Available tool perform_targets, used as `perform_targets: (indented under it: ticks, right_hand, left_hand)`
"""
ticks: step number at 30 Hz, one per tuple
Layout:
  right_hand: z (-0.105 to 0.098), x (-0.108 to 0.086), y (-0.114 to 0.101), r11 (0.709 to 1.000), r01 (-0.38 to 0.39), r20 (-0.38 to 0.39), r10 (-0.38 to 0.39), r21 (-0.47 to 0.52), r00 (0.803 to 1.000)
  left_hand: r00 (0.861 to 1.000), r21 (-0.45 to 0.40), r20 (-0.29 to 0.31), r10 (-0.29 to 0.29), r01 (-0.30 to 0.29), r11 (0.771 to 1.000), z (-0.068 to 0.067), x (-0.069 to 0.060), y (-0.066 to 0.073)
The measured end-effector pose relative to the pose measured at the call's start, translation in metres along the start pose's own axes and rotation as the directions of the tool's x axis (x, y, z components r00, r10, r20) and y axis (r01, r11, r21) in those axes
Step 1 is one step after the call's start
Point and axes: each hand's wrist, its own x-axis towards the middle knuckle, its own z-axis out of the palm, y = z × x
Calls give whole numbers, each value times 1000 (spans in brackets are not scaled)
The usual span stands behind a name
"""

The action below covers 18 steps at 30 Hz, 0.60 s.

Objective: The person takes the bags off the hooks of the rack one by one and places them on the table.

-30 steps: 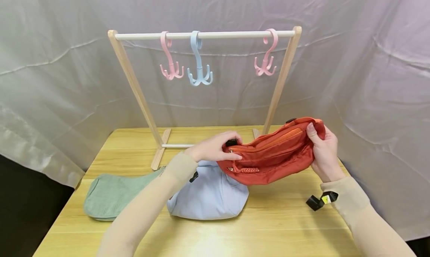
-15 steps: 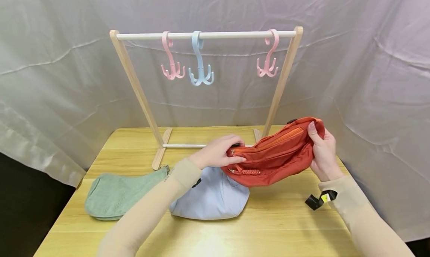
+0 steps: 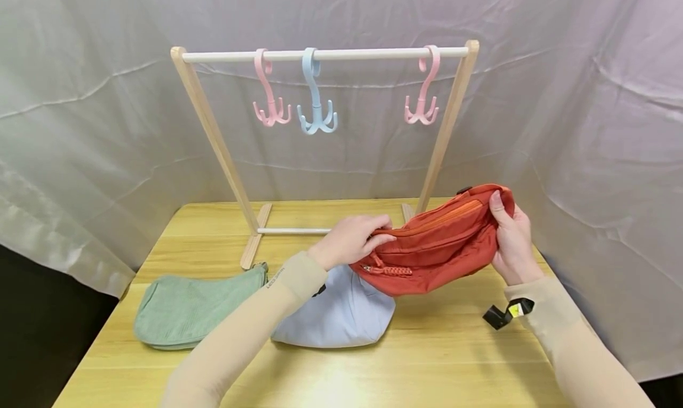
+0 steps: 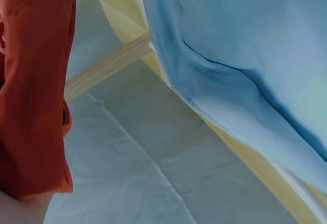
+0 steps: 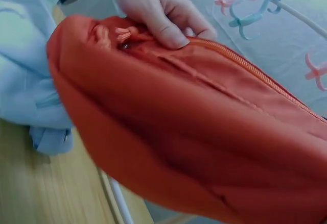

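Observation:
A red zippered bag (image 3: 432,254) is held up above the table between both hands, tilted with its right end higher. My left hand (image 3: 352,239) pinches its upper left edge near the zipper, thumb on the front; the right wrist view shows this thumb too. At the other end my right hand (image 3: 514,242) grips the bag, thumb on the front and the other fingers hidden behind. Partly under the red bag and my left arm, a light blue bag (image 3: 341,316) lies on the table (image 3: 427,360). A green bag (image 3: 197,310) lies farther left.
Behind the bags stands a wooden rack with a white rail (image 3: 368,54). From it hang a pink hook (image 3: 272,108), a blue hook (image 3: 316,111) and, near the right post, another pink hook (image 3: 423,105). A grey curtain (image 3: 341,147) surrounds the table.
My left hand has slid a little rightward along the red bag's top edge, covering the black buckle seen earlier. My right hand and the bag have barely moved.

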Motion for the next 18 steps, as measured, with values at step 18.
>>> perform_targets:
  ticks: [18]
  right_hand:
    - [-30, -17, 14, 858, -96, 254, 253, -504, 933]
  left_hand:
    - [973, 42, -207, -98, 109, 993, 7, 2, -4]
